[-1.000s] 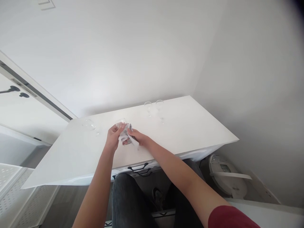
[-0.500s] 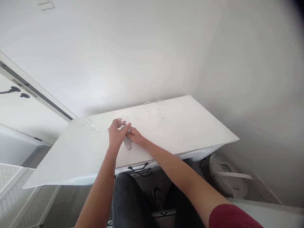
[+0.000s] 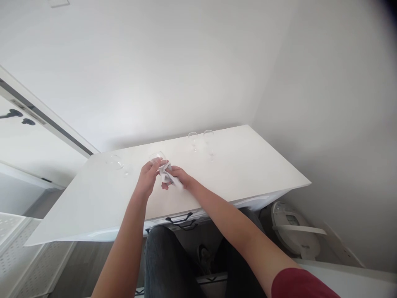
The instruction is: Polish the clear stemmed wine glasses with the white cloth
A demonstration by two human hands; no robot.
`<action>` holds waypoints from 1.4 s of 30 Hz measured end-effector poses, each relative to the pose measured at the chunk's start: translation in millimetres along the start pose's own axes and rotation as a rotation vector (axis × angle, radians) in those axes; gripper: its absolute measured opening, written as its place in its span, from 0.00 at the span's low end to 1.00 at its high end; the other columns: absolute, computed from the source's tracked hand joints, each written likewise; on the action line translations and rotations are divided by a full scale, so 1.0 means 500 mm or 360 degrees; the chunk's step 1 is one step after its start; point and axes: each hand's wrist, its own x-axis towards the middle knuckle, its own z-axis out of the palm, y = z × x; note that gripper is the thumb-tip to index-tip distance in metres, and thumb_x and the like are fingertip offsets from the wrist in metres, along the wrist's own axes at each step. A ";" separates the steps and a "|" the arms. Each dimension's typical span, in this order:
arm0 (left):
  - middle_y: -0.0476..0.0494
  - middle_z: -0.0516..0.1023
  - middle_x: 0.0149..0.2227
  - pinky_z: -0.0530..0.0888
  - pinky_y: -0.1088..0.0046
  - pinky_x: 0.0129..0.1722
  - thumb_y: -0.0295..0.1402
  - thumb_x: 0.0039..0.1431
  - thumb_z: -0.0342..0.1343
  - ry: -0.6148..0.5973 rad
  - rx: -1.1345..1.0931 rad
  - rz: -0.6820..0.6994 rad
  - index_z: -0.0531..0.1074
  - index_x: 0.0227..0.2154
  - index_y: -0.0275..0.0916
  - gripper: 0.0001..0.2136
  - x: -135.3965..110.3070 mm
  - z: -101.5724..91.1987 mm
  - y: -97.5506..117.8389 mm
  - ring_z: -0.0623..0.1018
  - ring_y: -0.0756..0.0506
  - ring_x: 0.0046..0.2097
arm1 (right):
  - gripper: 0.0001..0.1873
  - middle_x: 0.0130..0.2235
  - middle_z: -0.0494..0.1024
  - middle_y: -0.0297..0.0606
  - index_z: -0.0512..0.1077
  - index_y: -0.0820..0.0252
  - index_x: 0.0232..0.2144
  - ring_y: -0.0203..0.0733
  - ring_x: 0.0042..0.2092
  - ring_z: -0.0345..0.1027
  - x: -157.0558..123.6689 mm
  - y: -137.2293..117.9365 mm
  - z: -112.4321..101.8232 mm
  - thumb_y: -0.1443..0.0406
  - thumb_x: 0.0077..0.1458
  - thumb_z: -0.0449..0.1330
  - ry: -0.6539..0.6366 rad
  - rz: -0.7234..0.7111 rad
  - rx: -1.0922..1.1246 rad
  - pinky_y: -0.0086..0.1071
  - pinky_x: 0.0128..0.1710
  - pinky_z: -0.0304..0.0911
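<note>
My left hand (image 3: 149, 174) is closed around a clear wine glass (image 3: 157, 156), whose bowl shows above the fingers. My right hand (image 3: 179, 176) grips a light grey cloth (image 3: 169, 176), bunched against the lower part of that glass; the glass's stem and foot are hidden by cloth and fingers. Both hands meet over the white cabinet top (image 3: 229, 165). Farther back on it stand two clear glasses, a left one (image 3: 193, 140) and a right one (image 3: 209, 138). Another clear glass (image 3: 115, 162) is to the left of my left hand.
Black drawer handles (image 3: 180, 218) stick out from the cabinet front, close to my knees. A white rounded appliance (image 3: 296, 231) sits low on the right. White walls rise behind and to the right; a door with a black handle (image 3: 12, 113) is at the left.
My right hand has turned, and the cloth, hanging down before, is now bunched around the glass's lower part. The held glass has tilted and shifted slightly left.
</note>
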 end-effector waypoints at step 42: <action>0.40 0.79 0.38 0.77 0.64 0.36 0.30 0.42 0.75 -0.0809 0.0048 0.0635 0.76 0.38 0.40 0.19 -0.007 -0.010 -0.001 0.78 0.43 0.38 | 0.15 0.18 0.63 0.28 0.61 0.56 0.26 0.30 0.15 0.46 -0.001 -0.002 -0.020 0.54 0.58 0.57 0.0215 0.0202 0.0427 0.27 0.14 0.41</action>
